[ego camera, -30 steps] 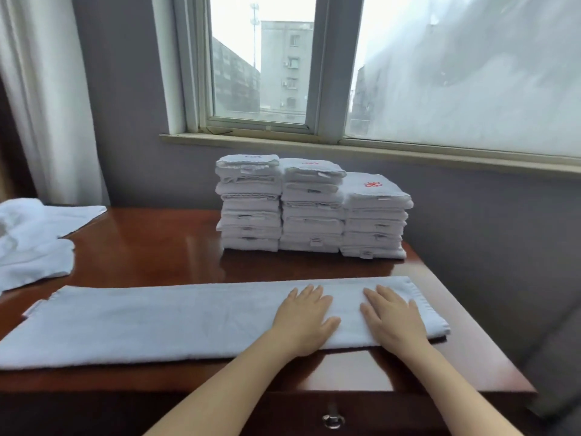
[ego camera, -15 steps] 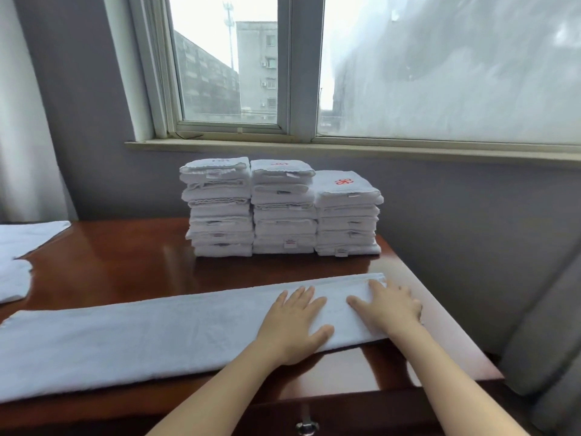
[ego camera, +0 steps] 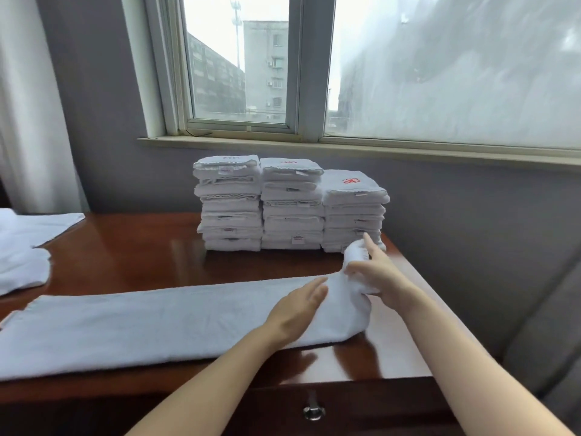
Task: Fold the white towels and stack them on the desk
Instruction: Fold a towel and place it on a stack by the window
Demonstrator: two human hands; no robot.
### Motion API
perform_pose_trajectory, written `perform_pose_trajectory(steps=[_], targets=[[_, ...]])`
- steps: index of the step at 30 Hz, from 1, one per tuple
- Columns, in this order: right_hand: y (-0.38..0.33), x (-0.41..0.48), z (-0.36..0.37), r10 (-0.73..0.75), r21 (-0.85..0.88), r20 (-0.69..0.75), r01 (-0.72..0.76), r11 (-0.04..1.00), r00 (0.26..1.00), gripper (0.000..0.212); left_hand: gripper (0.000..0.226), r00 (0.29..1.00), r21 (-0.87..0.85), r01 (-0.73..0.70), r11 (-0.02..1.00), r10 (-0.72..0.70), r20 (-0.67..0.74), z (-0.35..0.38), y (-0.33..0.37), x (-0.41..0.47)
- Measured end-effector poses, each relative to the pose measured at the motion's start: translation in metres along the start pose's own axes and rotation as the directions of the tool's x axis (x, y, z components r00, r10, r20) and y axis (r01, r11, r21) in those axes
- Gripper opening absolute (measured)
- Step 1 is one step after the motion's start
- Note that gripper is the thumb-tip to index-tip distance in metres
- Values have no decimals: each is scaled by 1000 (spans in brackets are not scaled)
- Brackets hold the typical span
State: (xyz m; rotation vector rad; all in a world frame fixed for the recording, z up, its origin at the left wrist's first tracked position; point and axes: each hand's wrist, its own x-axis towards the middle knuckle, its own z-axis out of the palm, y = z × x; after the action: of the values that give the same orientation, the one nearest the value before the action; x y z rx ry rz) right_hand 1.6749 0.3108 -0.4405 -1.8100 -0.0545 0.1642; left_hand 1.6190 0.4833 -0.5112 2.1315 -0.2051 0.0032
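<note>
White, the long towel [ego camera: 141, 322] lay as a narrow strip along the front of the wooden desk [ego camera: 132, 256]. The right hand [ego camera: 380, 278] gripped its right end between thumb and fingers, and this end stood bunched and raised above the wood. The left hand [ego camera: 298, 309] rested flat on the strip just beside the raised part, fingers straight. Three stacks of folded towels [ego camera: 292, 209] stood side by side at the back. Loose towels [ego camera: 22, 247] lay at the far left.
</note>
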Motion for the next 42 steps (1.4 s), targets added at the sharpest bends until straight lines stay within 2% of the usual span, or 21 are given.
perform_pose_trajectory(steps=[1,2,5,7,14,18,20,22,23,25,26,29,31,32,33,34,36,37,38,40,42], targets=[[-7,-5,9,-46,14,16,46,999,999,104,63,1000,-234,29,972,-31,-6,-5,7,-1],[-13,-10,20,-94,25,49,93,995,994,109,65,998,-391,33,920,-51,-36,-12,13,-2],[-30,-26,55,-160,77,189,148,986,969,119,67,991,-553,7,833,-79,-107,-48,29,-12],[-39,-34,79,-191,69,237,179,981,953,118,70,989,-560,18,828,-95,-109,-74,32,-23],[-43,-44,159,-228,29,407,236,971,885,117,65,952,-532,196,824,-290,-97,-135,-7,-61],[-26,-52,192,-101,-81,547,172,982,831,112,62,892,-512,323,796,-437,-117,-142,-42,-70],[-19,-51,195,-50,-125,545,140,982,837,90,61,869,-511,363,779,-481,-117,-143,-51,-72],[-18,-47,188,-186,-69,387,230,971,903,56,52,858,-512,347,786,-486,-165,-143,-54,-73],[-19,-44,182,-272,-67,270,300,952,924,45,44,856,-479,338,810,-476,-200,-142,-53,-72],[-17,-37,168,-368,-162,112,382,910,923,40,29,846,-370,343,863,-455,-278,-139,-52,-70],[-15,-35,162,-384,-251,105,398,882,917,41,23,835,-333,351,875,-453,-312,-138,-53,-69],[0,-30,153,-331,-504,212,393,769,919,43,6,830,-291,346,892,-436,-348,-139,-51,-71],[9,-29,154,-290,-587,274,398,705,917,41,8,825,-275,357,893,-439,-355,-144,-54,-74],[13,-29,155,-301,-620,299,424,660,905,37,17,817,-253,378,891,-449,-362,-146,-55,-76],[19,-28,157,-329,-658,323,461,595,887,31,29,805,-191,406,893,-449,-387,-148,-56,-78],[24,-26,159,-347,-698,352,490,522,870,27,40,792,-57,449,892,-427,-438,-150,-57,-80],[34,-22,162,-308,-744,407,508,435,860,39,56,771,250,476,843,-263,-580,-150,-55,-82],[36,-20,163,-279,-750,424,506,426,862,49,60,767,311,419,853,-149,-624,-147,-50,-81],[37,-18,163,-262,-750,433,506,427,863,55,60,785,310,335,890,-82,-613,-142,-43,-79],[37,-16,163,-244,-750,443,506,426,863,61,52,892,293,172,940,-22,-452,-123,-32,-71],[39,-15,159,-220,-759,450,500,417,866,63,45,967,443,144,885,-31,-252,-97,-32,-63]])
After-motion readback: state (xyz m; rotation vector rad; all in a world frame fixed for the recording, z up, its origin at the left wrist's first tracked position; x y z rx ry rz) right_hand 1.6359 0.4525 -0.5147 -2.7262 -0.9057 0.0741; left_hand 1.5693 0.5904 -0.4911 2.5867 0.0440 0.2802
